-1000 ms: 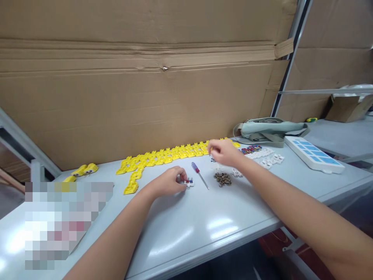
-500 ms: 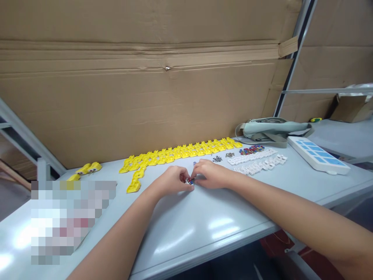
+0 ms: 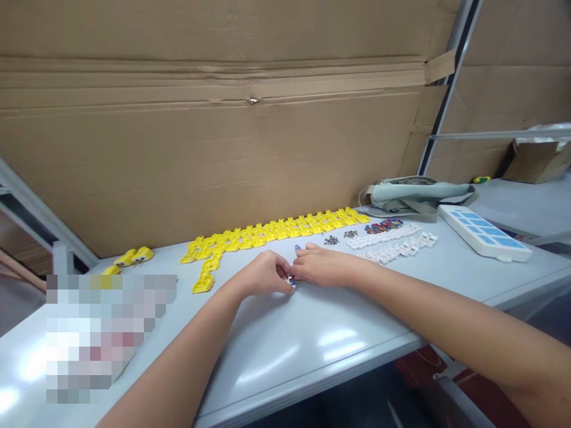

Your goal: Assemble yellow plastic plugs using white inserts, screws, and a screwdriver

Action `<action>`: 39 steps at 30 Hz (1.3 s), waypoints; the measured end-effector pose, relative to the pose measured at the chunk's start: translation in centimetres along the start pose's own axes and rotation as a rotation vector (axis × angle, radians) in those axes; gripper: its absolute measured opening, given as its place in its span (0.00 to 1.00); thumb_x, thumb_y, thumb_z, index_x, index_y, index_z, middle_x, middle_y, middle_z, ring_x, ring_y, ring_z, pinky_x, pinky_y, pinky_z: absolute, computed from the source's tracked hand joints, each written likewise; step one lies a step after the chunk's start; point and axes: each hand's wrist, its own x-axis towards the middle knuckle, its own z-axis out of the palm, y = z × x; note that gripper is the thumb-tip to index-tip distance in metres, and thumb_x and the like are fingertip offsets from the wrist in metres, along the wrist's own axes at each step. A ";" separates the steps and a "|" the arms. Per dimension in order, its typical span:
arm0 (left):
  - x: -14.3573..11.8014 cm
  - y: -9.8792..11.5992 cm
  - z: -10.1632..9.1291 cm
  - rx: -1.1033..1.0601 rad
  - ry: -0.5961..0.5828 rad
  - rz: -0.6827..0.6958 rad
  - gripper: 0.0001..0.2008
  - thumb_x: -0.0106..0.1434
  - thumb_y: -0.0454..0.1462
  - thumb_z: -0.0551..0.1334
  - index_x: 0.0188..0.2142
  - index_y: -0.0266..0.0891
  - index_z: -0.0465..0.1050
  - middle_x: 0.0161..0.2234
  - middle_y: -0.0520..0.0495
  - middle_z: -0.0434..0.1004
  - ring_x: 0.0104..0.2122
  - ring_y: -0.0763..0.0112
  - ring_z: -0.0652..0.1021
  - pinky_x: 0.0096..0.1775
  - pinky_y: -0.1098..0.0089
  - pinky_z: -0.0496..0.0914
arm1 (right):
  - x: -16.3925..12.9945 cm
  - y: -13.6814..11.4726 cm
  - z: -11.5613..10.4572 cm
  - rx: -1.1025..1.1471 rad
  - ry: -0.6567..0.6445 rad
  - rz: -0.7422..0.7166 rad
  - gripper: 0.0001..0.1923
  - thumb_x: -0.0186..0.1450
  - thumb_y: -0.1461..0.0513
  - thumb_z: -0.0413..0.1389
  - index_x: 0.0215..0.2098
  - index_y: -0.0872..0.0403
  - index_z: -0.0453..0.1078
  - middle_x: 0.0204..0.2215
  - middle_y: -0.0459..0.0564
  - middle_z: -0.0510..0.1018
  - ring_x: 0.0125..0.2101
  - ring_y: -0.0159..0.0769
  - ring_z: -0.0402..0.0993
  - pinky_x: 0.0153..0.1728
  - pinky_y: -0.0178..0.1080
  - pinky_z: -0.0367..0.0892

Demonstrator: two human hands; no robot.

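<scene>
My left hand point(image 3: 263, 274) and my right hand point(image 3: 322, 266) meet over a small white part with red and blue bits point(image 3: 291, 279) on the pale grey table point(image 3: 312, 333). Both hands pinch it from either side; most of it is hidden by my fingers. The tip of a screwdriver handle point(image 3: 297, 247) peeks out behind my right hand. A long chain of yellow plastic pieces point(image 3: 267, 232) lies along the back of the table, just beyond my hands.
Rows of small white parts point(image 3: 392, 244), a few red and blue pieces point(image 3: 383, 226) and small metal bits point(image 3: 331, 240) lie to the right. Farther right are a white and blue tray point(image 3: 484, 239) and a green bag point(image 3: 414, 196). A cardboard wall point(image 3: 214, 137) stands behind.
My right hand came back from the far right pile to the small part at my left hand and now pinches it. The screwdriver and the brown pile are now hidden by my right hand.
</scene>
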 end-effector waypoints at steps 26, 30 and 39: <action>0.0 -0.8 -0.3 -0.001 -0.047 -0.049 0.18 0.43 0.38 0.62 0.37 0.39 0.73 0.31 0.50 0.73 0.30 0.69 0.73 0.30 0.72 0.66 | -1.7 2.7 0.1 0.243 0.276 0.018 0.15 0.68 0.61 0.44 0.29 0.57 0.67 0.26 0.49 0.72 0.31 0.32 0.63 0.36 0.35 0.58; 0.0 -1.0 -0.1 0.068 -0.018 0.051 0.22 0.45 0.37 0.59 0.43 0.40 0.70 0.40 0.46 0.72 0.37 0.65 0.73 0.38 0.70 0.67 | -1.9 3.1 0.0 0.284 0.304 0.071 0.15 0.67 0.60 0.45 0.30 0.57 0.70 0.27 0.51 0.74 0.30 0.32 0.65 0.35 0.34 0.60; -0.3 -0.7 -0.1 0.148 0.015 0.083 0.24 0.49 0.39 0.58 0.48 0.42 0.67 0.43 0.45 0.69 0.42 0.62 0.71 0.44 0.66 0.66 | -8.7 10.7 -0.7 0.345 0.273 1.032 0.12 0.57 0.56 0.55 0.28 0.55 0.76 0.23 0.48 0.78 0.23 0.33 0.69 0.24 0.32 0.60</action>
